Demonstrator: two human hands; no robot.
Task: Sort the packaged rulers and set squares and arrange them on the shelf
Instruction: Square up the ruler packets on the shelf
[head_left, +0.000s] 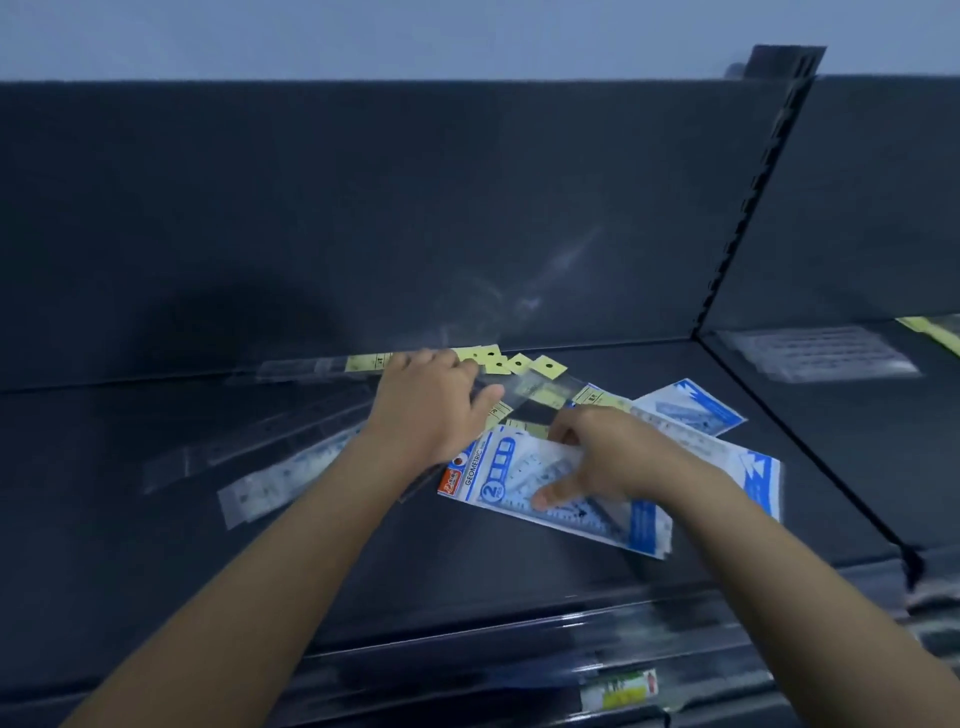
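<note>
A heap of packaged stationery lies on the dark shelf (156, 545). My right hand (597, 457) grips a blue and white set square pack (519, 478) marked "GEOMETRIC", thumb on top. More set square packs (691, 408) lie behind and to the right of it. My left hand (431, 405) rests palm down on clear ruler packs with yellow header tags (519, 364), fingers closed over them. Several long clear ruler packs (291, 467) fan out to the left, flat on the shelf.
The dark back panel (363, 208) rises behind the heap. A slotted upright (753, 197) divides this bay from the right bay, where clear packs (826, 353) and yellow tags (935, 332) lie. A price label (618, 691) sits on the shelf's front rail.
</note>
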